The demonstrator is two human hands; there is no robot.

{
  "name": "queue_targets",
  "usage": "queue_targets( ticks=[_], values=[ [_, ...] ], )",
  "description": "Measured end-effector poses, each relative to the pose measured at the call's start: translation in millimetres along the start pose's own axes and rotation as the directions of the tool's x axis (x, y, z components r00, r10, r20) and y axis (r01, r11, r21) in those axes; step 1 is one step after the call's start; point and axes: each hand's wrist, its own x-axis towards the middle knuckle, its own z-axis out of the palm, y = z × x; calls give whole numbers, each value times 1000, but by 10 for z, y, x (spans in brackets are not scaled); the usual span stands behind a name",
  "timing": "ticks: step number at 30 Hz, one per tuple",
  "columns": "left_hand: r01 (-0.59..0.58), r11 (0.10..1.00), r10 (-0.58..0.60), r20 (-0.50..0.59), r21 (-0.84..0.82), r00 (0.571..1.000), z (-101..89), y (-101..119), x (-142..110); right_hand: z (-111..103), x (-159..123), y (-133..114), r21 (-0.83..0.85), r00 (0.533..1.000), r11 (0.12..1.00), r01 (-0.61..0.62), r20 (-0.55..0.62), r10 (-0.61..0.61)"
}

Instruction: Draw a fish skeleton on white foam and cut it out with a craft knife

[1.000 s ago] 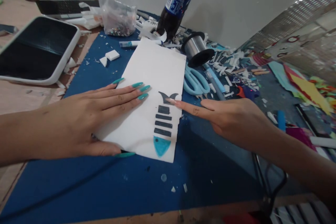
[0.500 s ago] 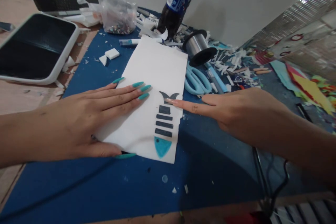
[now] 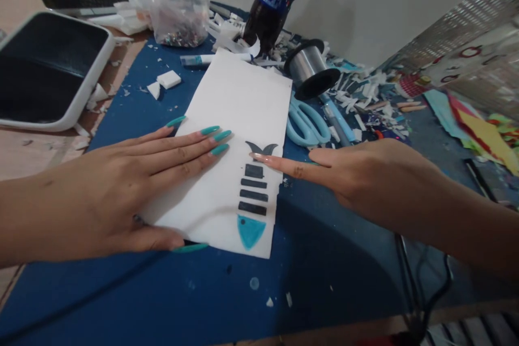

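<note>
My left hand (image 3: 133, 184) lies flat on a white sheet (image 3: 243, 92), its fingers stretched out and the thumb over the lower edge. On the sheet's right side is a fishbone figure with a blue head (image 3: 251, 231), several dark bars (image 3: 253, 194) and a dark forked tail (image 3: 268, 150). The extended index finger of my right hand (image 3: 348, 170) rests its tip on the tail's base. The other fingers of that hand are curled under and mostly hidden; I see nothing held in it.
A blue mat (image 3: 194, 303) lies under the sheet. Beyond it are light-blue scissors (image 3: 304, 124), a wire spool (image 3: 310, 67), a dark bottle (image 3: 267, 11), a clear bag of beads (image 3: 178, 16) and white scraps (image 3: 365, 89). A phone (image 3: 52, 70) lies at left; cables (image 3: 405, 270) at right.
The view has shifted slightly. My right index fingertip has slid a little to the left on the tail's base. My left hand stays flat on the sheet.
</note>
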Motion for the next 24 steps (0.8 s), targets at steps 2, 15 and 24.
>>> queue_targets(
  ticks=[2, 15, 24],
  values=[
    [9, 1000, -9, 5, 1, 1000, -4, 9, 4, 10, -4, 1, 10, 999, 1000, -1, -35, 1],
    [-6, 999, 7, -6, 33, 1000, -18, 8, 10, 36, -53, -8, 51, 998, 998, -48, -43, 50],
    [30, 999, -31, 15, 38, 999, -8, 7, -3, 139, -180, 24, 101, 998, 994, -49, -42, 53]
  ],
)
